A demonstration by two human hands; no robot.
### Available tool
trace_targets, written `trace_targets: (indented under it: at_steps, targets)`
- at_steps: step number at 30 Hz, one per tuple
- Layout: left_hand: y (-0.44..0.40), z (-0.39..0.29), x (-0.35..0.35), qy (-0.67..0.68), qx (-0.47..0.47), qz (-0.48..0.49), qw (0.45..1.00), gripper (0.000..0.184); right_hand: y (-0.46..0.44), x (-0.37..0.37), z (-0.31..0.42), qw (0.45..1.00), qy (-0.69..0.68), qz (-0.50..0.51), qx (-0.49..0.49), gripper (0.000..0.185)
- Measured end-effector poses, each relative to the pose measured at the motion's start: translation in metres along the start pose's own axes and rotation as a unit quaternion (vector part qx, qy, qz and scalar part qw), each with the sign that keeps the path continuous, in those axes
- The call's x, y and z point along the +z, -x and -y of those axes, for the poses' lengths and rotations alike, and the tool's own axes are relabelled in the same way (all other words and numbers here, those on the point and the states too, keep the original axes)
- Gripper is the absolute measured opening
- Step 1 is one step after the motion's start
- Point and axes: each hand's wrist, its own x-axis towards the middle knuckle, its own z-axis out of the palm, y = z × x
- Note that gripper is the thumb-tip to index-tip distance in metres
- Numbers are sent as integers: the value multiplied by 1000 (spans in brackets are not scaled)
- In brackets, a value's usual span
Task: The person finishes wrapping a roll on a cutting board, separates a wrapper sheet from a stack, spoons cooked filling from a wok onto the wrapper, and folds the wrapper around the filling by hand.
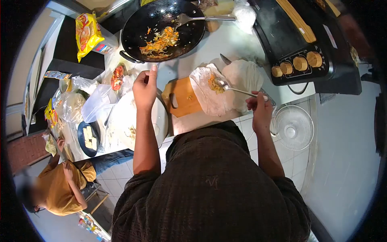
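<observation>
My right hand (261, 107) grips a metal spoon (242, 91). The spoon's bowl touches a small heap of shredded orange and pale filling (217, 84) on a thin white wrapper sheet (207, 103). This sheet lies partly over a wooden cutting board (183, 97) with a handle slot. More round pale sheets (244, 74) lie to its right, with a knife blade (225, 59) showing behind them. My left hand (146, 89) is closed, thumb pointing up, just below the black wok (133, 24); anything inside its fingers is hidden. Cooked shredded vegetables (163, 42) and a metal spatula (183, 19) rest in the wok.
A black griddle with wooden knobs (300, 62) stands right. Left are a yellow noodle packet (86, 34), plastic bags (70, 105), a white plate (159, 129) and a dark plate of pale sticks (89, 139). A person in an orange shirt (66, 189) works at far left. A fan (293, 127) stands below right.
</observation>
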Motion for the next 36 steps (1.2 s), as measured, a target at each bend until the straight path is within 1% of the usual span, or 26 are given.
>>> trace_targets:
  at_steps: [1, 2, 3, 4, 5, 8, 12, 14, 15, 17, 19, 21, 23, 24, 25, 27, 28, 30, 32, 33, 35, 36]
  targets:
    - [4, -3, 3, 17, -26, 23, 999, 42, 5, 0, -4, 1000, 10, 11, -24, 36]
    - [7, -4, 6, 34, -52, 46, 997, 42, 11, 1, -6, 1000, 10, 9, -23, 36]
    - [6, -1, 8, 18, -17, 44, 999, 42, 17, 3, -7, 995, 68, 18, -74, 35]
    - [8, 1, 9, 18, -18, 46, 999, 42, 23, 3, -8, 984, 127, 28, -123, 34]
    - [9, 3, 9, 0, -8, 45, 999, 43, 27, 2, -10, 984, 127, 27, -123, 34]
    - [12, 3, 7, -19, 2, 41, 999, 43, 34, -3, -15, 958, 166, 90, -216, 27]
    - [16, 1, 4, -5, -14, 36, 999, 43, 33, -5, -10, 941, 205, 112, -244, 24]
    - [19, -2, 1, -4, -25, 34, 999, 43, 33, -7, -4, 889, 284, 145, -329, 24]
    - [20, -2, -1, -3, -35, 35, 999, 43, 33, -6, -5, 888, 284, 147, -329, 24]
    - [18, 8, -3, 1, -43, 27, 999, 43, 32, -6, -4, 933, 221, 110, -264, 24]
    - [18, 10, -7, 5, -51, 19, 999, 43, 28, -8, -6, 932, 217, 101, -273, 24]
    - [18, 9, -12, -19, -52, 14, 998, 43, 25, -5, -5, 931, 212, 93, -283, 25]
    - [18, 9, -15, -21, -43, 4, 999, 43, 20, 0, 4, 952, 146, 68, -259, 29]
    - [18, 8, -17, -22, -32, -5, 999, 43, 16, 4, 8, 952, 145, 72, -260, 29]
    - [17, 6, -19, -22, -33, -9, 999, 43, 10, 8, 11, 964, 108, 54, -238, 32]
    - [15, 1, -23, -12, -54, -7, 998, 42, -5, 21, 22, 977, 56, 23, -206, 37]
    - [14, 2, -26, -12, -55, -12, 998, 42, -14, 27, 25, 976, 56, 27, -207, 37]
    - [9, 4, -33, -13, -33, -17, 999, 42, -34, 40, 31, 981, -19, 36, -190, 36]
    - [4, 1, -38, -14, -25, -33, 999, 41, -49, 65, 46, 979, -14, 50, -195, 34]
    - [1, 0, -40, -14, -16, -43, 999, 41, -58, 79, 50, 965, 1, 82, -251, 33]
    - [-12, 7, -47, -23, -6, -55, 998, 41, -72, 111, 60, 944, 14, 115, -308, 33]
    - [-20, 10, -49, -31, 5, -63, 997, 40, -76, 129, 64, 944, 59, 135, -295, 31]
